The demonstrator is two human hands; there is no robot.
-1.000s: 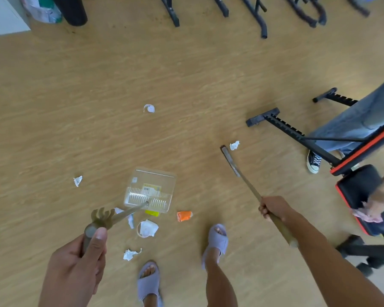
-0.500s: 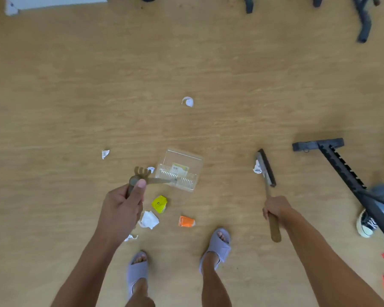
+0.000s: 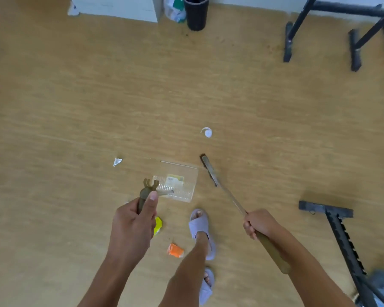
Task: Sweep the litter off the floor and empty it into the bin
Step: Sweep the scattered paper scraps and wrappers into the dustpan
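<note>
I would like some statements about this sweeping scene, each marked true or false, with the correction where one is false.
1. The left hand grips the handle of the clear dustpan. True.
2. The right hand is empty. False: it grips the broom by its handle.
3. The orange scrap lies inside the dustpan. False: it lies on the floor beside the slippered foot.
4. The black bin stands at the far wall. True.
5. A white scrap lies on the floor beyond the broom's head. True.
</note>
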